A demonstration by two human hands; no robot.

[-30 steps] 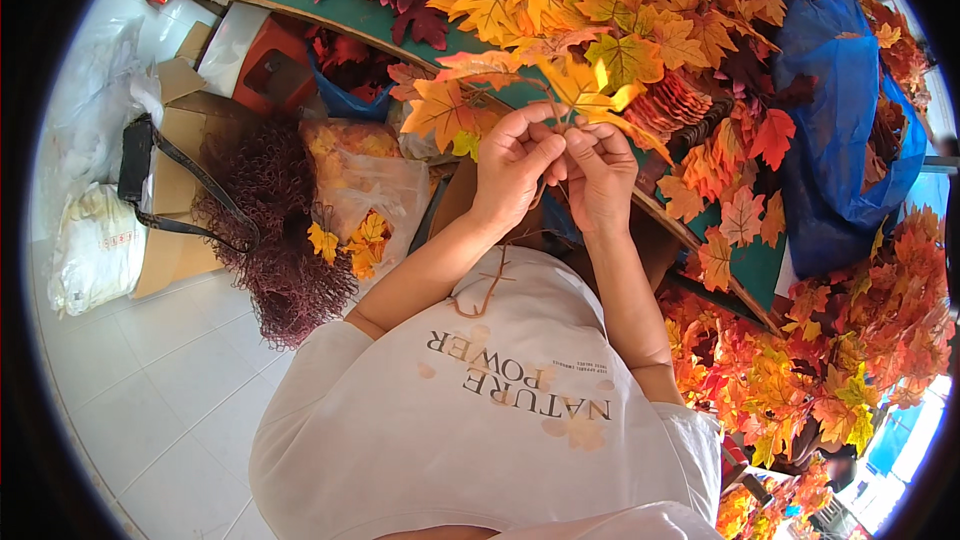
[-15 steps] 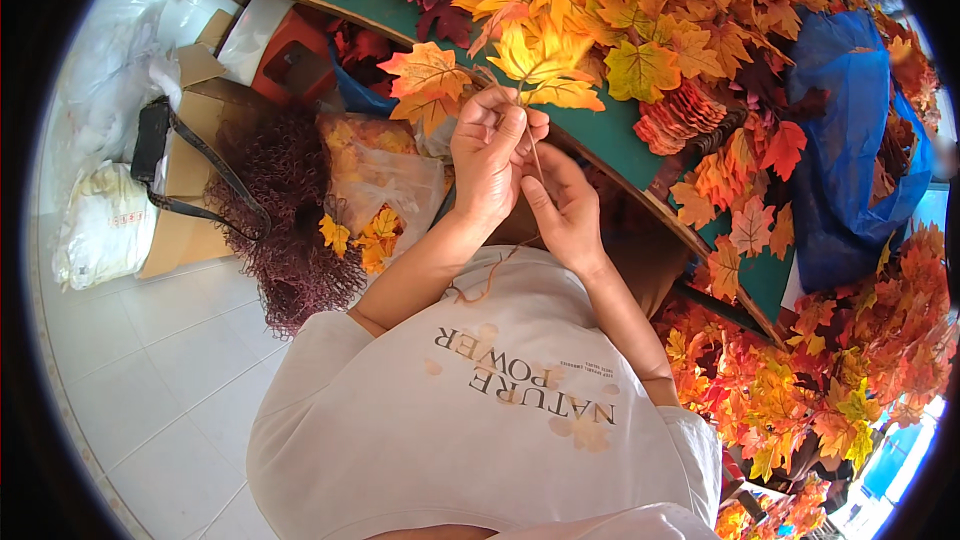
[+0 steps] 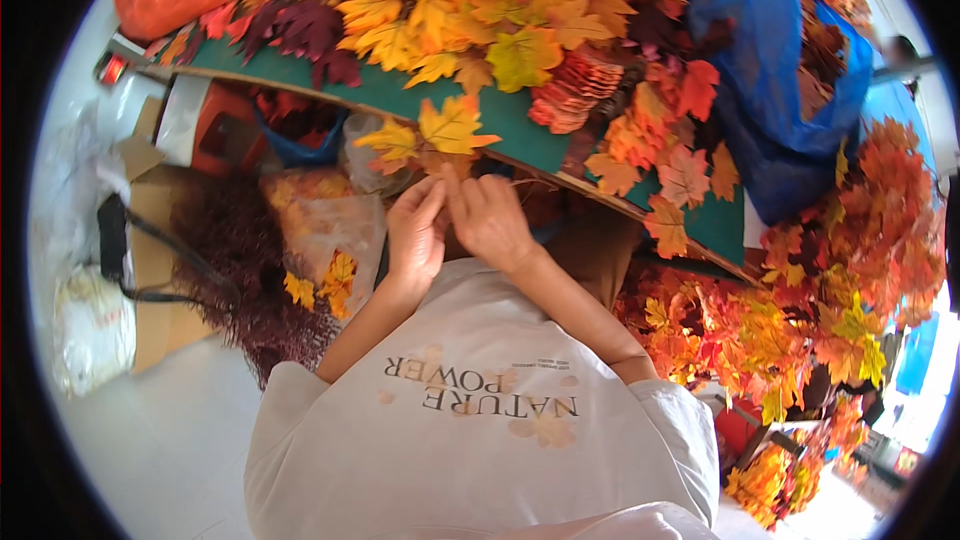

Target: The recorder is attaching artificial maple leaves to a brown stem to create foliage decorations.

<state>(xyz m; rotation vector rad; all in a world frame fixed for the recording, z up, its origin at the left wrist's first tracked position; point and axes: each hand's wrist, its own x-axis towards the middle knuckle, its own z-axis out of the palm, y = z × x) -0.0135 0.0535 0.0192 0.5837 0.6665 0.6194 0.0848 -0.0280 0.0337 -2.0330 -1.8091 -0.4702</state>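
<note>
Both hands meet just below the green table's edge (image 3: 520, 135). My left hand (image 3: 415, 230) and my right hand (image 3: 490, 220) pinch the stem of a small sprig of artificial maple leaves (image 3: 440, 130), yellow and orange, which fans out above the fingertips. The stem itself is hidden between the fingers. A heap of loose orange, yellow and dark red artificial leaves (image 3: 500, 20) covers the table beyond the sprig.
A blue plastic bag (image 3: 790, 90) of leaves sits on the table's right side. Bunches of orange leaf branches (image 3: 800, 340) pile up at my right. At left are a dark red twig bundle (image 3: 250, 270), a clear bag of leaves (image 3: 330, 230), cardboard boxes (image 3: 150, 270) and a white bag (image 3: 90, 330).
Both hands have dropped toward my body with the sprig, from over the leaf pile to below the table's edge. The view has tilted, so the table sits lower.
</note>
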